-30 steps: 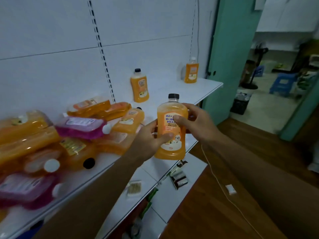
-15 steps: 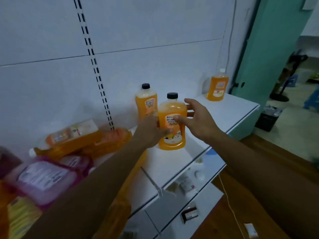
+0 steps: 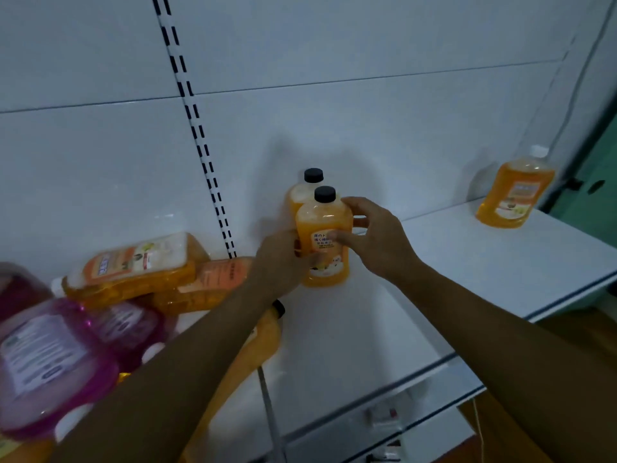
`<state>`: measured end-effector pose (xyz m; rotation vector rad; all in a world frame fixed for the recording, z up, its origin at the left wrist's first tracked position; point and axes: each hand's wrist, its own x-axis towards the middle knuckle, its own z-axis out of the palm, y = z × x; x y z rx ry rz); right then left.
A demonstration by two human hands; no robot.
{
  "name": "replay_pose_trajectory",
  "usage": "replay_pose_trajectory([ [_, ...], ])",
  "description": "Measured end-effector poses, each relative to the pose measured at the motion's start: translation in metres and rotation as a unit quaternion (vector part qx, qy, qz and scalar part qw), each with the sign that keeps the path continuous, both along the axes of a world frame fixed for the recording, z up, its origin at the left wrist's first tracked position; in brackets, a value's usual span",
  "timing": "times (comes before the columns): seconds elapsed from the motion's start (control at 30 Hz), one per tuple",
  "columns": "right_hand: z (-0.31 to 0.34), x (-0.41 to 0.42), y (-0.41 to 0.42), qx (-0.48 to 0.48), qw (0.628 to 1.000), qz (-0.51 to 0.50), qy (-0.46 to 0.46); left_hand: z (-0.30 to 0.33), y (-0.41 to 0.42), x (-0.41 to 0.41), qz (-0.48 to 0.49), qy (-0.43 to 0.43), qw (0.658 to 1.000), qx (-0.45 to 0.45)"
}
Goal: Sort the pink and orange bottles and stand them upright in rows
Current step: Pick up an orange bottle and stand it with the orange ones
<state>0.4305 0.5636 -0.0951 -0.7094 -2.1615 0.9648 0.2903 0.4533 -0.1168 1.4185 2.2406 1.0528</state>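
Now down on white shelf (image 3: pixel 467 262): rounded glossy orange bottle (image 3: pixel 323 242) between hands.

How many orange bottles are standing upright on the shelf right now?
3: the one in both hands, one right behind it at the wall, and a white-capped one far right. Others lie flat, left.

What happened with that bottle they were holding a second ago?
The held bottle went from mid-air, off the shelf edge, back onto the shelf, upright just in front of the black-capped bottle. Both hands, left and right, still hold it. The pile of lying bottles looks unmoved.
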Motion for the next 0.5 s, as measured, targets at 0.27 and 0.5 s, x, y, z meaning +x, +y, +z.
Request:
replay_pose_trajectory([
  [0.27,0.001,-0.001,0.015,0.056,0.997,0.025,-0.038,0.000,-0.002,0.013,0.066,0.043,0.996,-0.030],
  [0.5,0.011,-0.003,-0.012,0.179,0.982,0.055,0.023,0.002,-0.054,0.018,0.142,0.153,0.977,-0.051],
])
